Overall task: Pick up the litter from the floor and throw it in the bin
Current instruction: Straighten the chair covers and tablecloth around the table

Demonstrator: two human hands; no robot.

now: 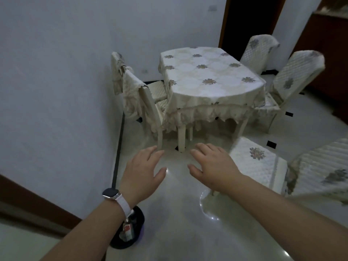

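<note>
Both hands are empty. The left hand (143, 172) and right hand (212, 166) hover side by side over the floor (178, 213), fingers (154, 153) spread and relaxed, gripping nothing. The bin (140, 217) stands on the floor directly beneath the left forearm, near the wall. Inside it something red and white shows, probably litter (127, 230), though the blur leaves that uncertain. It lies well behind and below the fingers, back past the wrist. No loose litter shows on the bare floor ahead.

The main risk is missed pieces: the floor is dim and glossy, and the table (207, 76) and chairs (143, 102) could hide scraps beneath them. A careless drop of the left arm could also knock the bin over.
</note>
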